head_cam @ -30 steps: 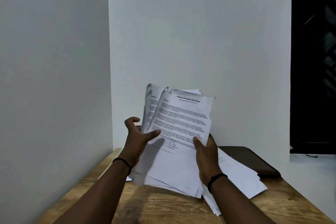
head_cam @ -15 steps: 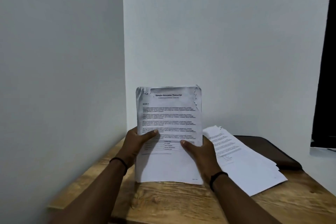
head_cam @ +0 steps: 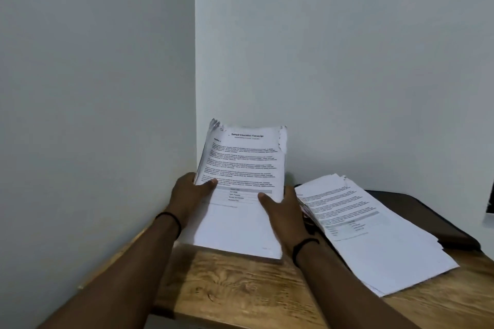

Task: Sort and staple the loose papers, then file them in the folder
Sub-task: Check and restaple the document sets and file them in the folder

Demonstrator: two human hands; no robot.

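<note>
While both hands hold it by its sides, one stack (head_cam: 240, 195) stands tilted back on its bottom edge near the table's (head_cam: 240, 283) rear left corner. The left hand (head_cam: 188, 196) grips the left edge, thumb laid across the front sheet and fingers hidden behind. The right hand (head_cam: 284, 215) grips the right edge the same way, thumb on the page.

A second ago the sheets were fanned and askew in the hands, several tops showing apart. Half a second ago they were already squared and upright. Now they lean back a little, bottom edge on the wood, and the tops line up but for ragged upper corners. I judge this to be the squaring-up step: the bundle looks ready to be stapled, though no stapler is in view, so that step is not yet done.

Count: two lots of paper. One is the held stack. The other is a loose pile (head_cam: 371, 232) lying flat towards the right edge, its sheets slipped and fanned, its far end resting on the folder (head_cam: 427, 211). One folder, dark, shut, lies at the rear right corner under that pile. Each wrist wears one dark band, two in all. How many sheets are in either lot I cannot tell.
</note>
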